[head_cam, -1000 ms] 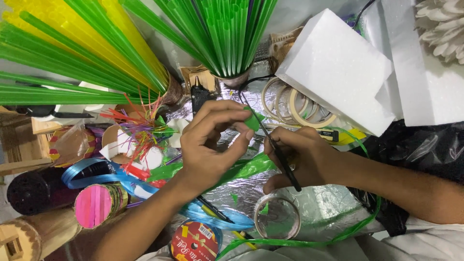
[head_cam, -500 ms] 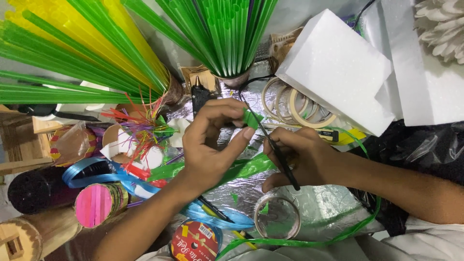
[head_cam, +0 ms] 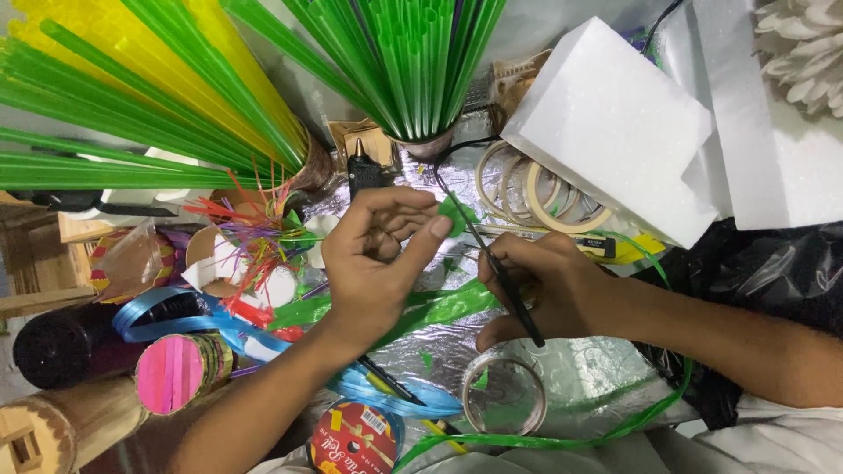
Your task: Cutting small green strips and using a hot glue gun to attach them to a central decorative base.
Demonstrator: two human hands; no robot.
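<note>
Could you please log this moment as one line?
left hand: pinches green piece | right hand: holds scissors at piece | surface: foil sheet

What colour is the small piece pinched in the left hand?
Green, clearest in the head view: the small piece in the left hand.

Hands: two, the left hand [head_cam: 373, 263] and the right hand [head_cam: 544, 285].
Green piece [head_cam: 457, 215]: one, pinched in the left fingers.
Scissors [head_cam: 496, 259]: one pair, in the right hand.
Foam blocks [head_cam: 615, 123]: two, white, at the bench's far right.
Tape rings [head_cam: 536, 197]: about three, overlapping.
Straw bundles [head_cam: 413, 61]: two, along the far edge.
Ribbon spools [head_cam: 180, 369]: two countable at the near edge.
</note>
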